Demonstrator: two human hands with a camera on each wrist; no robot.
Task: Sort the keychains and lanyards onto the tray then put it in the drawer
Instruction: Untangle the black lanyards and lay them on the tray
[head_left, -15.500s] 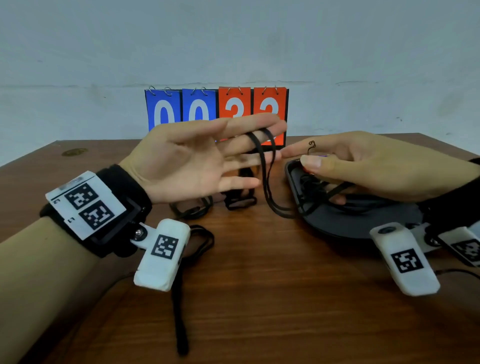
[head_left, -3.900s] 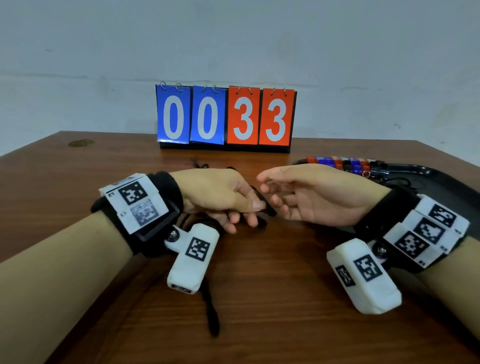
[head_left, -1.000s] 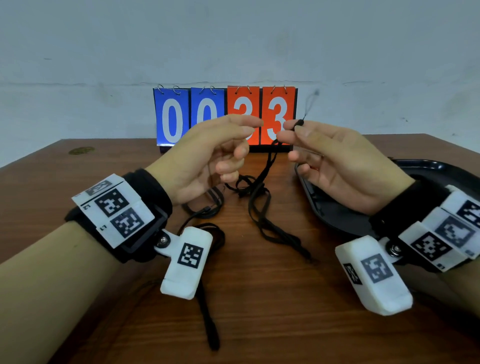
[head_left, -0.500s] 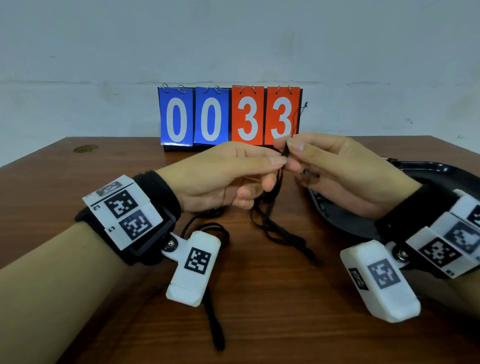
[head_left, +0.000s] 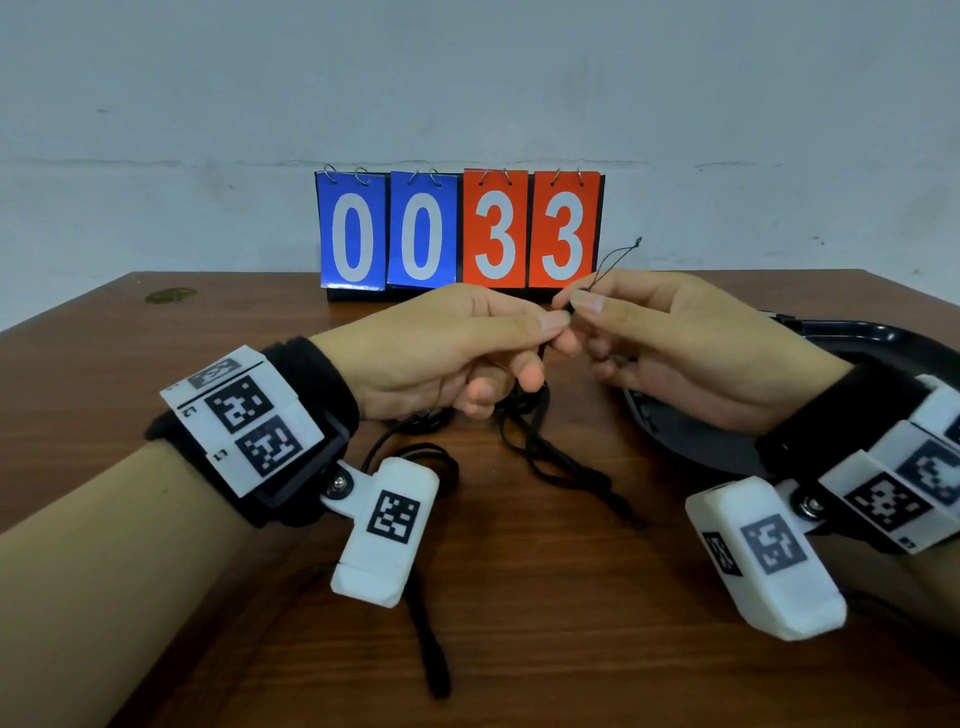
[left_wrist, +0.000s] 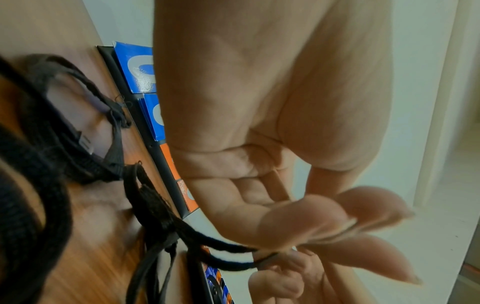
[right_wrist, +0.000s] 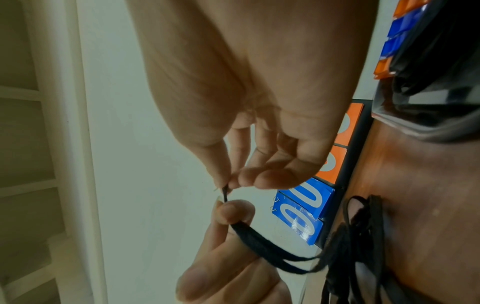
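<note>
Lanyard (head_left: 540, 452), black, hangs from two pinches above the wooden table (head_left: 519, 597), its strap trailing down onto the wood. Left hand (head_left: 441, 358) nips the strap between thumb and forefinger; right hand (head_left: 691, 348) pinches the thin cord loop (head_left: 615, 260) (its end sticks up past the knuckles). More black lanyards (head_left: 415, 452) lie beneath the left wrist. Black tray (head_left: 857, 338) sits at right, flip scoreboard (head_left: 460, 231) behind.
</note>
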